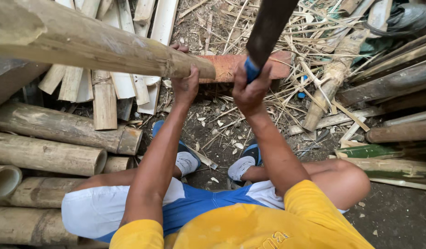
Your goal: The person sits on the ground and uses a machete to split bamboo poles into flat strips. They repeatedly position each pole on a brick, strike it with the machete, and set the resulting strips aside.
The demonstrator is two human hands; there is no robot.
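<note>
While the left hand (184,83) clamps the bamboo pole (84,41) steady, the right hand (250,90) is fisted around a dark blade's blue handle (251,70); looks like mid-chop, so the strike needs careful aim clear of those fingers.

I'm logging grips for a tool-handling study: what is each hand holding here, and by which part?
The left hand grips the bamboo pole near its cut end. The right hand grips a dark tool by its blue-wrapped lower handle.
</note>
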